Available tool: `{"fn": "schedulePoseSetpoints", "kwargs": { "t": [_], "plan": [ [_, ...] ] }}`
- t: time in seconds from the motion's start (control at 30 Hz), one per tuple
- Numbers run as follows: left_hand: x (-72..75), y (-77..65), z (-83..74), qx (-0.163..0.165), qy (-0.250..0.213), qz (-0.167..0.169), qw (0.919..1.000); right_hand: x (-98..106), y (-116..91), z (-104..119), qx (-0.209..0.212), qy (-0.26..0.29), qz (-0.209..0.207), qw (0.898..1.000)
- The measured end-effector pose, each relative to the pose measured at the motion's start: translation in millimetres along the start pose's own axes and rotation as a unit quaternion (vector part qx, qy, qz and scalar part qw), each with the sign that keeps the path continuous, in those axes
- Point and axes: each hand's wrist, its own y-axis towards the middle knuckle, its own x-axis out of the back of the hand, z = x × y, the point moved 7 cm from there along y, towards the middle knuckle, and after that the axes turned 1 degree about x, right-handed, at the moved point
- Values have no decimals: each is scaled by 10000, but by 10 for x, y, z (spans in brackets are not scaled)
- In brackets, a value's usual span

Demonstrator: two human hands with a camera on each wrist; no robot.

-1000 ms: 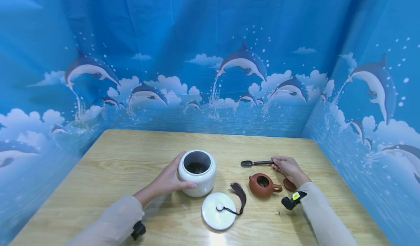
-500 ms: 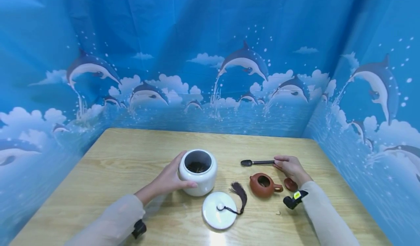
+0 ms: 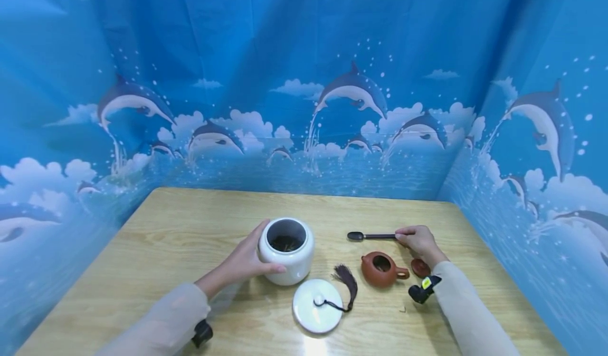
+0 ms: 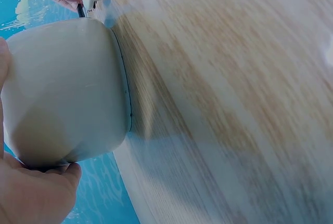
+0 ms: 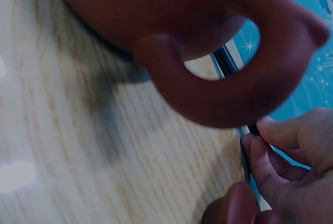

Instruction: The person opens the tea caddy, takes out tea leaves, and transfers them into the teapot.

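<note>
My left hand (image 3: 250,256) grips a white ceramic jar (image 3: 299,261) round its left side, thumb across the front. Dark tea leaves (image 3: 284,243) lie inside its open mouth. In the left wrist view the jar (image 4: 67,89) fills much of the left side, between thumb and fingers. My right hand (image 3: 419,241) pinches the handle end of a dark tea scoop (image 3: 366,236), which lies level behind the teapot. The reddish-brown clay teapot (image 3: 377,270) stands lidless, dark leaves inside. In the right wrist view its handle (image 5: 229,102) looms in front of the pinching fingers (image 5: 265,167).
The jar's white lid (image 3: 311,314), with a dark tassel (image 3: 347,279), lies in front of the jar. Beside the teapot handle rests the small clay teapot lid (image 3: 420,267). A stray leaf bit (image 3: 402,309) lies on the wooden table (image 3: 199,213); a blue dolphin-print curtain (image 3: 285,55) hangs behind.
The right hand and scoop shift very slightly, the hand no longer covering as much of the teapot lid as a second ago. The left hand and the jar stay put.
</note>
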Motion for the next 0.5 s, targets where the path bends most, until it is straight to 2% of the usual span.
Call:
{"fn": "schedulePoseSetpoints", "kwargs": {
  "t": [0.23, 0.5],
  "plan": [
    [-1, -4, -8, -44, -19, 36, 10000, 1, -13, 8, -104, -125, -23, 9999],
    [6, -11, -15, 152, 28, 54, 9999, -4, 2, -25, -107, -223, -64, 9997]
  ]
}}
